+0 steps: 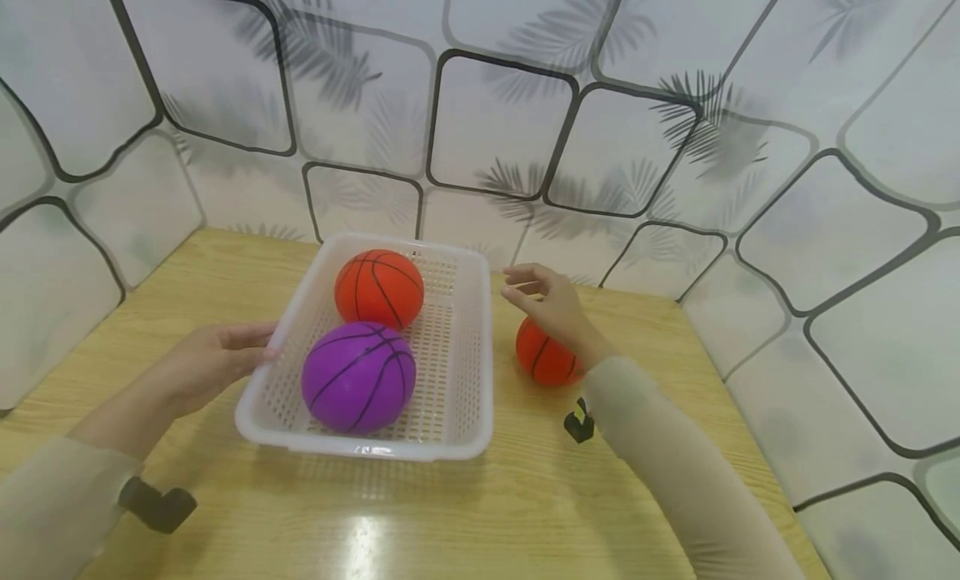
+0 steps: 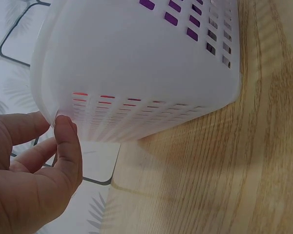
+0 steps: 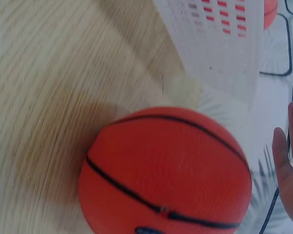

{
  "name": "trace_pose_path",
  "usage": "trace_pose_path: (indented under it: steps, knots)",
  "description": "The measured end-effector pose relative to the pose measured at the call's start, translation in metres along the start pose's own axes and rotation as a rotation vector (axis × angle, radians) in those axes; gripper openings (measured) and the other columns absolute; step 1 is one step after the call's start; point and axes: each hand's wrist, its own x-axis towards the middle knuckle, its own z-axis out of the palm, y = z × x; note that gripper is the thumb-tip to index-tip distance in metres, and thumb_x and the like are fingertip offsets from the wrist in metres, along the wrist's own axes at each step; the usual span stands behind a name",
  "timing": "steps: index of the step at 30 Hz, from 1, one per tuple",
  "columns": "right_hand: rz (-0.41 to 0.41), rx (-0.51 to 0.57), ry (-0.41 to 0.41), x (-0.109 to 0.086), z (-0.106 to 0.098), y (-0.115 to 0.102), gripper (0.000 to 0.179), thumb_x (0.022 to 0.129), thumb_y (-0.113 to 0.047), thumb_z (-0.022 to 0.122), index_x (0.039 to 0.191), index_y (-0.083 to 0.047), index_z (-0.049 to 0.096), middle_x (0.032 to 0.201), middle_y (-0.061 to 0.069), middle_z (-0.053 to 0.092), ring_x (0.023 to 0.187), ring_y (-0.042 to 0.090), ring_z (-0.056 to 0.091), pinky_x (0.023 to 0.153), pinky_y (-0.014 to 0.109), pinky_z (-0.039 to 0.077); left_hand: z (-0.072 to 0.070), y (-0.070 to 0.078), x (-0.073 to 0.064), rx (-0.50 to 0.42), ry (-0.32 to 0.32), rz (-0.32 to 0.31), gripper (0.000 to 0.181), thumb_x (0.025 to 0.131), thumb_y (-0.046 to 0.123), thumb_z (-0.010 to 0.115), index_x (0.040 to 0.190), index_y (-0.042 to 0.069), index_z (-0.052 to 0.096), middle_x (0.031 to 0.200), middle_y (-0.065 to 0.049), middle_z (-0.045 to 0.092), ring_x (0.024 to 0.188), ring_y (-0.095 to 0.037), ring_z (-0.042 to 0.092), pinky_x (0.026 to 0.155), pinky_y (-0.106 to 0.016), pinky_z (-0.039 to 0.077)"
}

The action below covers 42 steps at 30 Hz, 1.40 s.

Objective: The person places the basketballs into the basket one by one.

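Note:
A white plastic basket [image 1: 450,380] with slotted walls stands on the wooden table. Inside it, a purple ball [image 1: 358,378] with black seam lines lies in front of an orange-red ball [image 1: 379,290]. My left hand [image 1: 217,359] pinches the basket's left rim between thumb and fingers, as the left wrist view also shows. To the right of the basket, a second orange-red ball [image 3: 166,170] rests on the table. My right hand [image 1: 551,305] is above that ball, near the basket's right rim, with fingers extended and nothing held.
The table [image 1: 450,522] has light wood grain. Patterned wall covering [image 1: 495,122] with dark outlines and leaf prints closes off the back and both sides. Small dark devices [image 1: 579,422] are worn at both wrists.

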Motion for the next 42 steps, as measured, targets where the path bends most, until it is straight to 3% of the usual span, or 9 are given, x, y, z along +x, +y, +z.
trace_pose_path:
  steps: [3,10,15,22,30,34,38,42]
  knots:
    - [0.021,-0.017,0.028,-0.001,-0.009,0.008,0.033,0.091,-0.018,0.067,0.121,-0.004,0.061,0.112,0.016,0.065,0.099,0.03,0.061,0.084,0.04,0.052,0.001,0.001,-0.001,0.03,0.0,-0.01,0.06,0.097,0.017,0.057,0.142,-0.011,0.031,0.135,-0.028,0.047,0.102,-0.004,0.058,0.088,-0.022,0.047]
    - [0.06,-0.022,0.091,-0.017,-0.029,-0.013,0.034,0.091,-0.008,0.064,0.12,0.007,0.058,0.114,0.026,0.061,0.101,0.039,0.059,0.082,0.035,0.051,0.0,0.0,-0.001,0.043,0.001,-0.001,0.059,0.097,0.017,0.057,0.142,-0.011,0.031,0.135,-0.029,0.046,0.102,-0.003,0.058,0.087,-0.019,0.046]
    - [0.064,-0.05,0.121,-0.025,-0.038,0.001,0.033,0.091,-0.007,0.063,0.121,0.008,0.057,0.114,0.027,0.061,0.103,0.038,0.059,0.088,0.039,0.05,-0.001,-0.001,0.001,0.011,-0.004,0.014,0.058,0.097,0.015,0.057,0.141,-0.012,0.03,0.136,-0.029,0.044,0.102,-0.002,0.058,0.087,-0.019,0.046]
    - [0.134,-0.051,0.136,-0.036,-0.047,0.017,0.04,0.09,-0.008,0.065,0.126,0.006,0.054,0.123,0.026,0.056,0.112,0.041,0.053,0.092,0.051,0.046,-0.001,-0.001,0.001,0.007,-0.005,0.011,0.059,0.097,0.015,0.057,0.141,-0.012,0.03,0.135,-0.029,0.046,0.101,-0.002,0.058,0.087,-0.019,0.047]
    - [0.182,-0.019,0.09,-0.049,-0.053,0.035,0.053,0.09,-0.01,0.066,0.136,0.005,0.044,0.135,0.027,0.046,0.123,0.045,0.042,0.096,0.059,0.039,-0.001,-0.001,0.0,0.017,-0.004,0.016,0.058,0.097,0.015,0.057,0.141,-0.013,0.031,0.133,-0.027,0.049,0.101,-0.002,0.058,0.087,-0.019,0.047]
    - [0.191,0.037,0.042,-0.055,-0.055,0.062,0.062,0.089,-0.01,0.067,0.143,-0.001,0.037,0.142,0.025,0.038,0.128,0.045,0.036,0.099,0.06,0.036,-0.001,-0.002,0.0,0.008,-0.005,0.013,0.058,0.097,0.015,0.057,0.141,-0.013,0.031,0.133,-0.025,0.05,0.101,-0.001,0.058,0.087,-0.02,0.047]
    - [0.204,0.023,0.003,-0.06,-0.056,0.086,0.07,0.089,-0.012,0.069,0.147,-0.007,0.031,0.145,0.025,0.034,0.129,0.044,0.034,0.099,0.061,0.036,-0.001,-0.002,0.0,-0.01,-0.003,0.005,0.058,0.097,0.014,0.057,0.141,-0.013,0.03,0.134,-0.024,0.049,0.101,-0.001,0.058,0.088,-0.02,0.047]
    - [0.224,0.03,-0.026,-0.065,-0.055,0.085,0.075,0.085,-0.01,0.072,0.147,-0.005,0.029,0.145,0.03,0.031,0.128,0.049,0.033,0.095,0.063,0.039,-0.001,-0.002,0.001,-0.003,0.0,0.0,0.059,0.097,0.015,0.057,0.141,-0.012,0.03,0.136,-0.027,0.045,0.101,0.0,0.057,0.088,-0.02,0.047]
